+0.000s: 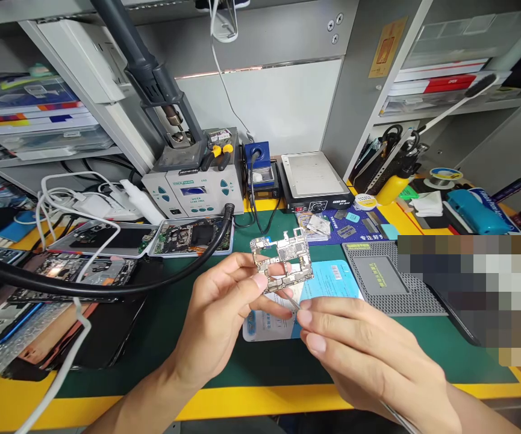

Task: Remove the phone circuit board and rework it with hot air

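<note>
My left hand (224, 301) pinches a small phone circuit board (294, 250) by its lower left edge, thumb on top and fingers beneath. The board has cut-out openings and many tiny chips, and it is held tilted above the mat. In my right hand (368, 349) is a thin metal tool that looks like tweezers (293, 301); its tip comes close to the board's lower edge, and I cannot tell whether they touch. Under both hands lies a blue and white packet (327, 283) on the green mat (224, 367).
A hot air station (192, 190) stands at the back, its black hose (152, 288) crossing the left side. Opened phones (192, 235) lie at left. A heating plate (314, 175) stands behind, with a perforated grey pad (386, 277) at right and a yellow bottle (391, 188) beyond.
</note>
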A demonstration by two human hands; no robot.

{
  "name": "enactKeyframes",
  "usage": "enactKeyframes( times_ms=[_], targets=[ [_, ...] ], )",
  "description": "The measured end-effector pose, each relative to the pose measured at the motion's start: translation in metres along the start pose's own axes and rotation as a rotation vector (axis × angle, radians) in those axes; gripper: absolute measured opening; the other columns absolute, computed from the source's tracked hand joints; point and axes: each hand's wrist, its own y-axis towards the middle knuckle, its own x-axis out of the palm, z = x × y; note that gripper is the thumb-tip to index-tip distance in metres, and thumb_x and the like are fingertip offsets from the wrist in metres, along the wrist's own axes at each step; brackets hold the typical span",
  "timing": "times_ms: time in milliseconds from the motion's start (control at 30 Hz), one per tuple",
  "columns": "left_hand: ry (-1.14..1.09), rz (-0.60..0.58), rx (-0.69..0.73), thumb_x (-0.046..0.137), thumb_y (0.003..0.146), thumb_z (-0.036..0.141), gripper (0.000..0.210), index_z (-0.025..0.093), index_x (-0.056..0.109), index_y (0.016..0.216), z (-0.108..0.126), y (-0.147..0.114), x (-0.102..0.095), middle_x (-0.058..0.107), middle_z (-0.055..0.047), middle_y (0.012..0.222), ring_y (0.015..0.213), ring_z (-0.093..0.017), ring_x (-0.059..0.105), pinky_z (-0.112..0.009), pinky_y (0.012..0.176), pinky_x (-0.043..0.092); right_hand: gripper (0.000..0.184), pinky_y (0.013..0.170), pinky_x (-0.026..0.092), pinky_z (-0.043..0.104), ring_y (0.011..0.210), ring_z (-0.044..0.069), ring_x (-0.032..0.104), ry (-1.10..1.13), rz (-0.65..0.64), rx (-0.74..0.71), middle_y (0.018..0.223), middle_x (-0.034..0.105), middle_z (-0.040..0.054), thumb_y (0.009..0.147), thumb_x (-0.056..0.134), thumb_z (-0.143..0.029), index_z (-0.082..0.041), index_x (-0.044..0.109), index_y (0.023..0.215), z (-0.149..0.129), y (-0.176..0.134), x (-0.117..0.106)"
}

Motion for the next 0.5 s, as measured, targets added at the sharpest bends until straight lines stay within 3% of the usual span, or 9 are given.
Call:
enactKeyframes(
  times_ms=[133,367,500],
  targets=[
    [0.005,-0.019,0.008,0.068,0.090,0.019,0.012,0.011,0.070,0.099,-0.0007,0.0013,-0.0015,0.074,-0.009,0.104,0.084,-0.019,0.074,-0.028,0.069,0.065,0.029,0.100,0.064,0.037,0.126,0.024,0.067,0.057,0.038,0.018,0.119,0.077,0.0163,0.095,0.059,0.005,-0.004,0.069,0.120,-0.0008,0.0082,0.0011],
    [0.008,-0.020,0.020,0.066,0.090,0.017,0.010,0.012,0.070,0.099,-0.0014,0.0010,-0.0023,0.074,-0.008,0.100,0.083,-0.019,0.073,-0.028,0.068,0.065,0.031,0.105,0.062,0.035,0.126,0.022,0.067,0.070,0.042,0.018,0.120,0.077,0.0131,0.097,0.056,0.005,-0.005,0.068,0.124,-0.0011,0.0109,0.0014],
    [0.019,-0.021,0.018,0.067,0.090,0.019,0.012,0.011,0.071,0.099,-0.0010,0.0015,-0.0022,0.073,-0.009,0.102,0.083,-0.019,0.073,-0.029,0.068,0.065,0.029,0.101,0.064,0.035,0.121,0.023,0.070,0.075,0.063,0.023,0.114,0.078,0.0138,0.095,0.056,0.006,-0.004,0.069,0.119,-0.0022,0.0090,0.0009]
  ],
)
